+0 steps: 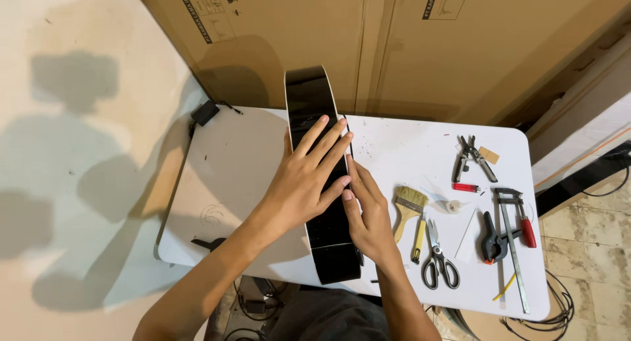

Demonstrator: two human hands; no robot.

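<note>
A glossy black curved body (pixel 307 97) with a pale edge stands on its side across the white table (pixel 230 163), running from the back towards me. My left hand (pixel 303 180) lies flat on its top face, fingers spread. My right hand (pixel 367 213) presses against its right edge just beside the left hand, fingertips on the rim. Neither hand grips any tool.
To the right lie a paint brush (pixel 409 208), a yellow-handled knife (pixel 418 239), scissors (pixel 436 259), pliers (pixel 470 155), a small red tool (pixel 465 188), a black spring clamp (pixel 491 239) and a bar clamp (pixel 514 242). Large cardboard boxes (pixel 407 45) stand behind the table. Cables (pixel 555 315) lie on the floor.
</note>
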